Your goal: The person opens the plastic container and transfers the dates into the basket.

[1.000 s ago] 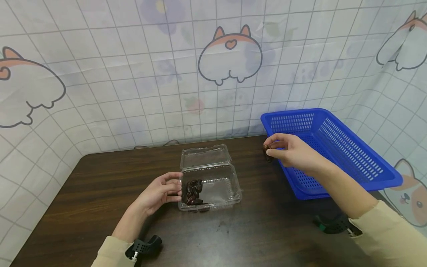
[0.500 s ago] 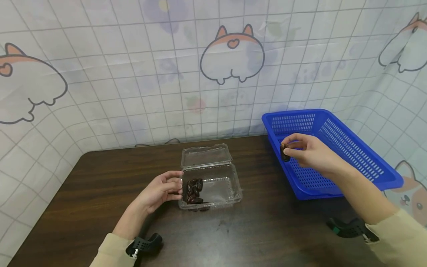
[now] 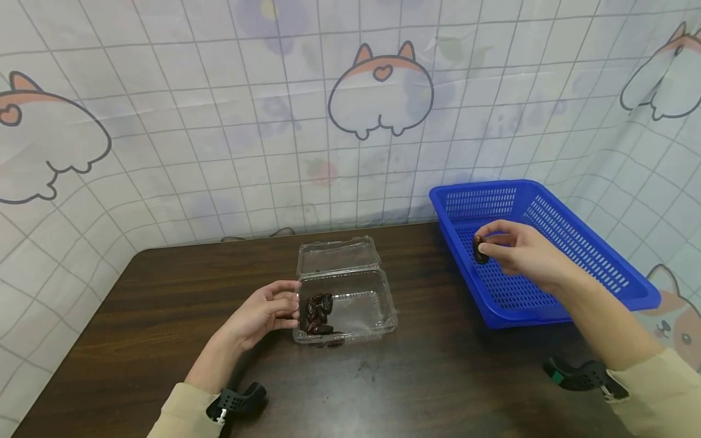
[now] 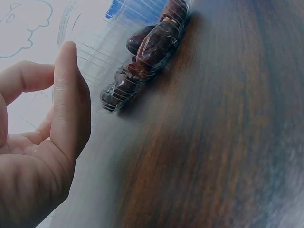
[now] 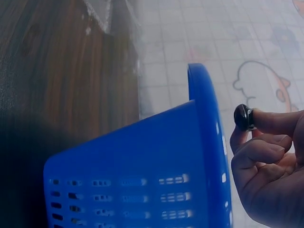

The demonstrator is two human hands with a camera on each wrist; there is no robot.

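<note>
My right hand (image 3: 528,255) pinches a dark brown date (image 3: 480,249) between thumb and fingers, over the left part of a blue plastic basket (image 3: 465,277). In the right wrist view the date (image 5: 242,118) shows at the fingertips, above the basket's rim. My left hand (image 3: 257,316) rests its fingertips against the left side of a clear hinged plastic box (image 3: 356,313), whose lid (image 3: 336,257) lies folded back. Several dates (image 3: 317,316) are heaped at the box's left end. The left wrist view shows these dates (image 4: 156,45) through the clear wall.
The box and basket stand on a dark wood table (image 3: 350,383), the basket at the right. Behind them hangs a white gridded sheet (image 3: 246,152) with cartoon prints. A thin dark cable (image 3: 282,231) shows at the table's back edge.
My right hand has moved right with the date, from beside the basket's left rim to over its inside. The left hand stays at the box.
</note>
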